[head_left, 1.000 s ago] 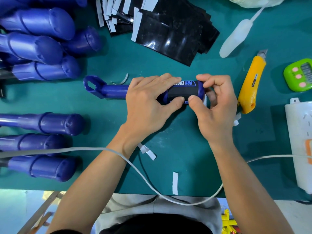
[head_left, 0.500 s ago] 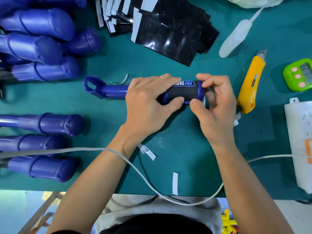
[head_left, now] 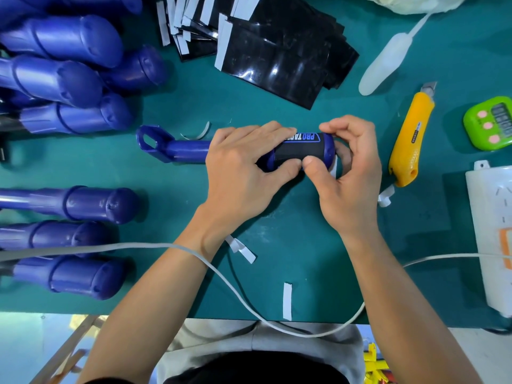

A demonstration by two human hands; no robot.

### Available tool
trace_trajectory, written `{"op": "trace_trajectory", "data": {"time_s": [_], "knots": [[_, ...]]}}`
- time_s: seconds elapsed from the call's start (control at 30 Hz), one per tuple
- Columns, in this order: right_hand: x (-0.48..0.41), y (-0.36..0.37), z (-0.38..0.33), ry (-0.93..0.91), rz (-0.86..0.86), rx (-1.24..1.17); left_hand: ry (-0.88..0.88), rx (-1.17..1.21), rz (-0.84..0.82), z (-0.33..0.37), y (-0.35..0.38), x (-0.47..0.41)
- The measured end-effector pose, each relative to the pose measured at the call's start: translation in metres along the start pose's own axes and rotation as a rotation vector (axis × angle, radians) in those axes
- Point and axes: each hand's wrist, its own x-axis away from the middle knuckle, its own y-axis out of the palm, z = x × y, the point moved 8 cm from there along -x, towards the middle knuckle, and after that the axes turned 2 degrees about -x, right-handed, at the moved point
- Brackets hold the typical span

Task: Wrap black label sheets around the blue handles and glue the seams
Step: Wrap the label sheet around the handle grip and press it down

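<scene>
A green table [head_left: 291,231] is seen from above, and everything else is laid out on it. Its left side is taken up by loose blue handles [head_left: 61,79], heaped at the top corner and laid side by side lower down, their thick ends pointed to the right. A fanned stack of glossy black label sheets [head_left: 282,65], edged with white backing strips, is spread along the far edge near the middle. A white power strip [head_left: 490,231] is set at the right edge.

At the centre one handle [head_left: 182,151] is laid crosswise, its loop end pointed left and its thick end to the right. A black label [head_left: 299,151] with blue and white lettering is wrapped round that thick end. The handle is gripped by the left hand [head_left: 243,167], whose fingers are curled over the top while the thumb is pressed against the near side of the label. The capped end is pinched by the right hand [head_left: 352,173], with the forefinger on top and the thumb on the label's near side, tip to tip with the left thumb.

A white cable [head_left: 230,281] is draped across the left wrist and looped off the near edge. A yellow utility knife [head_left: 410,137] is placed just right of the right hand, a white squeeze bottle [head_left: 385,62] beyond it, and a green timer [head_left: 490,123] further right. Small white paper strips [head_left: 287,300] are scattered near the forearms.
</scene>
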Motion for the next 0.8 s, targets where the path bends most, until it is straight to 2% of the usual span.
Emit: {"op": "trace_trajectory", "data": {"time_s": [0.8], "knots": [[-0.0001,0.0010,0.0002,-0.005,0.029,0.078,0.028,-0.016,-0.114,-0.0021,-0.0005,0.0034]]}}
